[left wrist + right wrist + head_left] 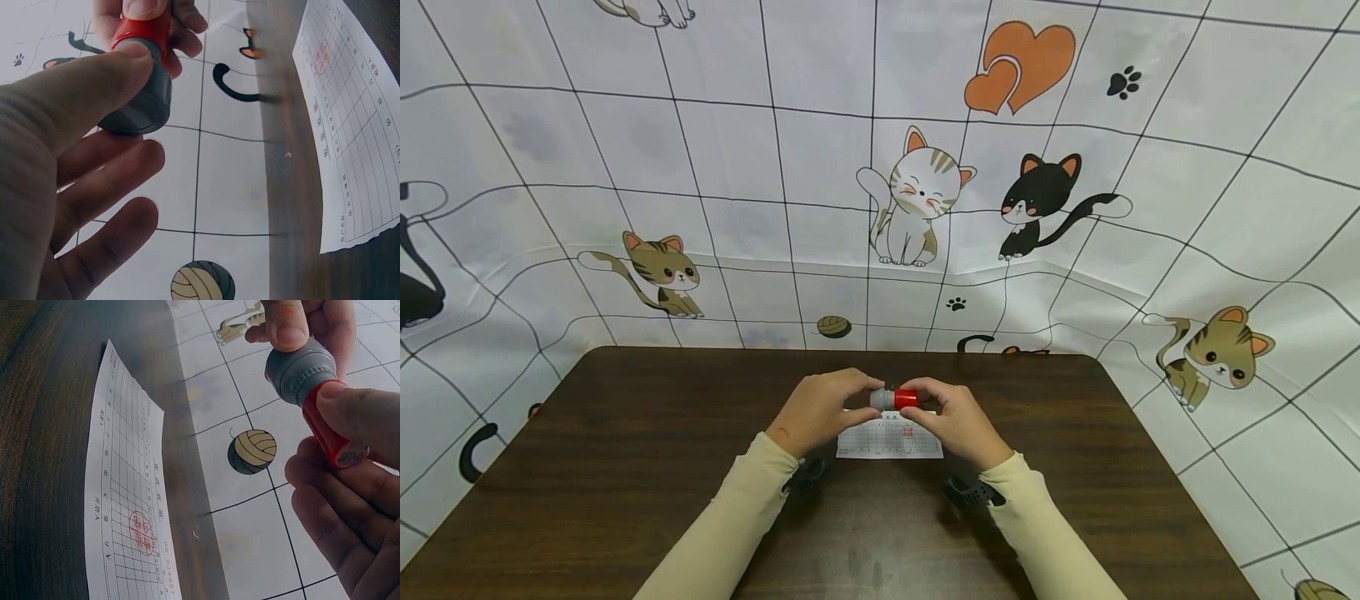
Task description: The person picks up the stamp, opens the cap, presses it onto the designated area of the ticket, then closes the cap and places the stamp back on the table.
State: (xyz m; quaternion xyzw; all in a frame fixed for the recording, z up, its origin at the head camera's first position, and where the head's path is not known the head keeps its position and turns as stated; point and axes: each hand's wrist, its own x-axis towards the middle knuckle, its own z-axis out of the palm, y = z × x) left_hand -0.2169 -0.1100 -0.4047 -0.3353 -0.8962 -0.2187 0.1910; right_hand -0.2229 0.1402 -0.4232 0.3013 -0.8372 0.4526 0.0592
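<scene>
A self-inking stamp with a red barrel [906, 399] and a grey cap [882, 399] is held sideways above the paper, between both hands. At its grey end, my left hand [820, 408] pinches the cap between thumb and fingers, the other fingers spread loosely in the left wrist view. My right hand [958, 421] grips the red barrel [328, 428] with thumb and fingers. Below the hands lies a white printed form [887, 446] with a ruled grid. A red round stamp mark [142, 531] shows on its grid.
The form rests on a dark brown wooden table [662, 467]. Behind and beside the table hangs a white sheet [820, 150] with black grid lines and cartoon cats. A dark strap [973, 492] circles the right wrist.
</scene>
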